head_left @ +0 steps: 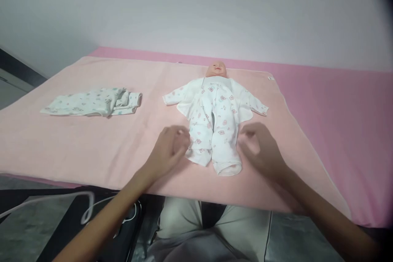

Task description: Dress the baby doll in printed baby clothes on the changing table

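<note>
A baby doll (217, 68) lies on its back, head toward the wall, in a white long-sleeved top (243, 94) with its sleeves spread to both sides. Over its lower body lie white baby trousers (211, 123) with a small reddish print, their leg cuffs toward me. Beside the left-hand trouser leg is my left hand (172, 145), its fingers curved and thumb apart, slightly blurred. On the other side, my right hand (260, 147) hovers close to the other leg, thumb and fingers apart. No cloth shows between the fingers of either hand.
Folded white printed baby clothing (92, 102) lies to the left on the peach pad (147, 131). Pink covering (331, 131) extends to the right, against a pale wall (196, 12). Below the front edge are a white cable (87, 208) and a black case-like object (67, 229).
</note>
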